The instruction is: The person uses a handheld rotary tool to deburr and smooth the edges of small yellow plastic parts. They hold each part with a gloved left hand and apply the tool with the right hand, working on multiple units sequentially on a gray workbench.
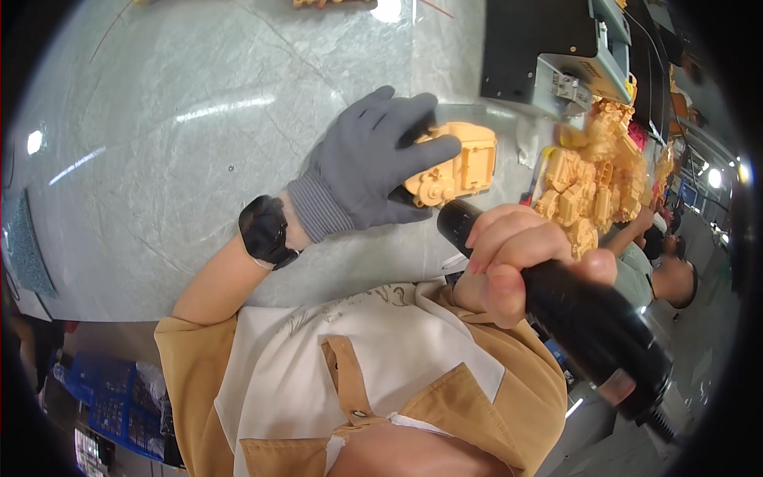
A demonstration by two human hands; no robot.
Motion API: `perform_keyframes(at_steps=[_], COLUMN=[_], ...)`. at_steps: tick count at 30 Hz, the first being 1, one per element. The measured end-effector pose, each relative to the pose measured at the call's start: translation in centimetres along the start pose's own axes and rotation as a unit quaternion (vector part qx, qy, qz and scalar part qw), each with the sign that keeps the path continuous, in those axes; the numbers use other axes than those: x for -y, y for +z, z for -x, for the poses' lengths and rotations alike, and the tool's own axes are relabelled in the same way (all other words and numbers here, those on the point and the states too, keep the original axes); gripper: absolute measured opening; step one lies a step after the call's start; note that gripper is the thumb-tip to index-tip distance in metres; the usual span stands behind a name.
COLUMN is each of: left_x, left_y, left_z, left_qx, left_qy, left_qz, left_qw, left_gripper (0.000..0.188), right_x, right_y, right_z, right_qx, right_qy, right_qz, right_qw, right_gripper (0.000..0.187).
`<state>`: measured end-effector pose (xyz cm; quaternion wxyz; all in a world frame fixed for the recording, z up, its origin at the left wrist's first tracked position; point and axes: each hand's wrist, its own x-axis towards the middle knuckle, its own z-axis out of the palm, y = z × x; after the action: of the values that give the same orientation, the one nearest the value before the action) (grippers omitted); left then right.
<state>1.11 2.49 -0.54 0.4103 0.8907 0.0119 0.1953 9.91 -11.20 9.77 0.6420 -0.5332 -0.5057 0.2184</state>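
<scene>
Near frame centre, the grey-gloved left hand (pixel 369 159) grips a boxy orange plastic part (pixel 475 163); rightward, the bare right hand (pixel 517 254) clasps a black cylindrical driver (pixel 600 330), best aligned squarely.

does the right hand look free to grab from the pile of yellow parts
Probably not: the right hand is wrapped around a black power tool, though the pile of yellow parts seems close by.
</scene>
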Motion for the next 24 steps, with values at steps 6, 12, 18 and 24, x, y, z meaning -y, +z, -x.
perform_keyframes(at_steps=[6, 12, 18, 24], left_x=[0.0, -0.3, -0.1, -0.1], left_y=[0.2, 0.0, 0.0, 0.1], left_z=[-0.1, -0.2, -0.1, -0.1], left_qx=[0.009, 0.009, 0.031, 0.012], left_qy=[0.001, -0.004, -0.018, -0.004], left_qz=[0.007, -0.01, 0.004, 0.007], left_qw=[1.0, 1.0, 0.999, 1.0], left_gripper=[0.075, 0.076, 0.075, 0.078], right_x=[0.2, -3.5, -2.0, 0.6], right_y=[-7.3, -10.5, -9.0, -2.8], right_z=[-1.7, -7.9, -5.2, -0.5], right_qx=[-0.167, -0.392, -0.297, -0.194], right_qy=[-0.105, -0.188, -0.063, -0.123], right_qz=[-0.039, 0.197, 0.157, -0.011], right_qw=[0.98, 0.879, 0.94, 0.973], right_gripper=[0.035, 0.036, 0.052, 0.061])
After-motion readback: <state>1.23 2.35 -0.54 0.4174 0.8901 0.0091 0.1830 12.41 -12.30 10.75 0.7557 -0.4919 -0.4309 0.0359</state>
